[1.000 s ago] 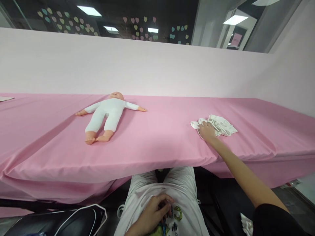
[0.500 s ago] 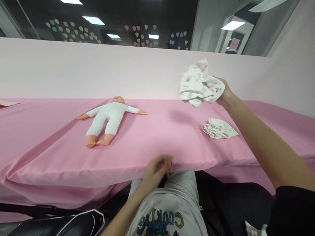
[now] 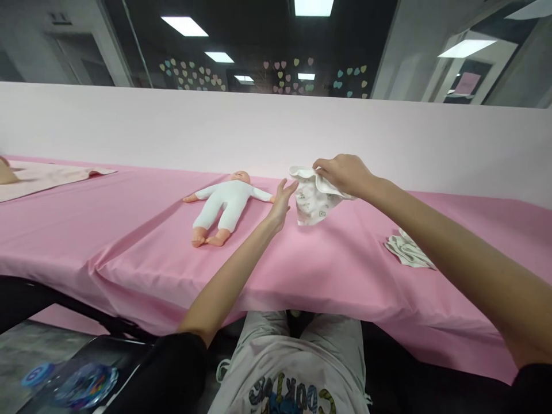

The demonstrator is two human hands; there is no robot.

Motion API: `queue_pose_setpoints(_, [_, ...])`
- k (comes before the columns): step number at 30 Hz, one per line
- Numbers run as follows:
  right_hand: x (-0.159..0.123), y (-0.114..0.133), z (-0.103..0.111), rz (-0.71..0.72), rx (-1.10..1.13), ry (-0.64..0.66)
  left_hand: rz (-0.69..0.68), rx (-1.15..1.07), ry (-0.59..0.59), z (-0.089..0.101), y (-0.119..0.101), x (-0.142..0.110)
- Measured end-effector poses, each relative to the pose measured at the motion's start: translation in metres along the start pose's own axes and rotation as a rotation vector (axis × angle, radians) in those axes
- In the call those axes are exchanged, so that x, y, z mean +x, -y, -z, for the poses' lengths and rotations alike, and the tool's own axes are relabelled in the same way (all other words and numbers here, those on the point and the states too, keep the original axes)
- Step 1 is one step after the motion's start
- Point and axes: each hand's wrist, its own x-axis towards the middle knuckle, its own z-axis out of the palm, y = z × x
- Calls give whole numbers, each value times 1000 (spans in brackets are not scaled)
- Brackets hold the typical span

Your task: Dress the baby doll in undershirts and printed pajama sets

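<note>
My right hand (image 3: 345,172) grips a white printed cloth (image 3: 317,201) with a pale banded edge, its fingers closed on the top edge. The cloth hangs in loose folds above the pink table cover; its full shape cannot be made out. Just left of it, my left hand (image 3: 281,201) is raised with thumb and fingers apart, holding nothing. A baby doll (image 3: 224,201) in a white body suit lies on its back to the left, arms spread, feet toward me. On the right, a second folded printed cloth (image 3: 409,250) is partly hidden behind my right forearm.
The pink cover (image 3: 142,230) drapes over the table's front edge. A pale mat (image 3: 47,175) lies at the far left, with a skin-coloured object (image 3: 6,172) on it. A plastic bottle (image 3: 73,382) sits low at the left. A white wall (image 3: 172,129) stands behind the table.
My right hand has brought the cloth left and lower. My left hand has risen from near my lap to beside the cloth, its fingers spread. The view has turned left.
</note>
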Motion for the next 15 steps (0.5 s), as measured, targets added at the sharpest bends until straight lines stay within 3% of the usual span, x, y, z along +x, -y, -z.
queue_pose_setpoints(3, [10, 13, 6, -25, -160, -41, -185, 31, 88, -13, -23, 6])
queue_pose_setpoints(6, [17, 16, 9, -18, -242, -4, -356, 126, 11, -22, -36, 20])
queue_pose_setpoints(8, [23, 0, 6, 0, -217, -27, -416, 231, -53, -19, -35, 38])
queue_pose_setpoints(11, [33, -45, -3, -9, -119, -127, -422, 433, -137, 0, -30, 70])
queue_pose_setpoints(15, [36, -89, -4, -228, -117, -140, -367, 539, -340, 40, -35, 106])
